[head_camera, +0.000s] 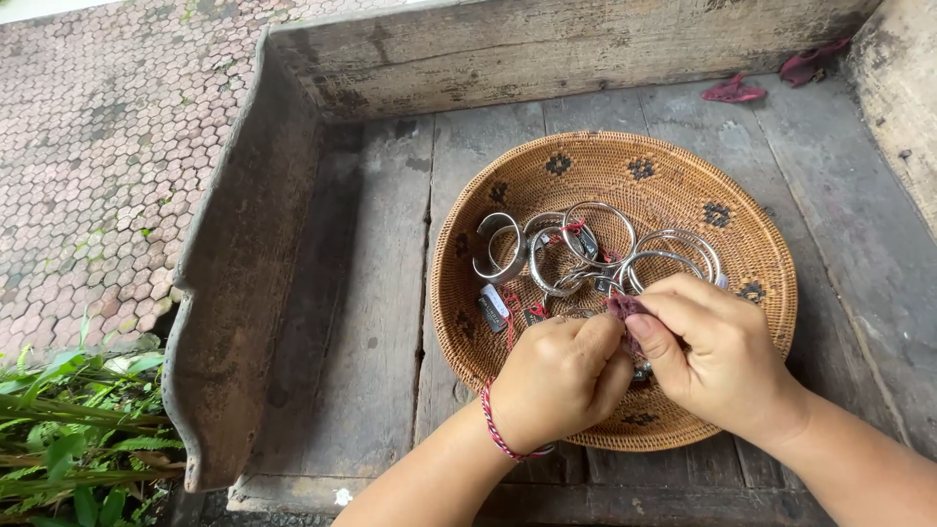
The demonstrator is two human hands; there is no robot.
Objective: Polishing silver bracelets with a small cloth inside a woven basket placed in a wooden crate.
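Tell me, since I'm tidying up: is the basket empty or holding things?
Holding things: silver bangles and small tags lie inside the woven basket.

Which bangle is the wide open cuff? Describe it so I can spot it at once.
Start at the round woven basket on the wooden bench. Among the silver bangles piled inside, go to the far left one. That cuff is a broad flat band with a gap in it, while its neighbours are thin closed rings.

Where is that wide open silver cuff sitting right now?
In the head view, the wide silver cuff lies in the left part of the woven basket, left of the other silver bangles, beyond the left hand.
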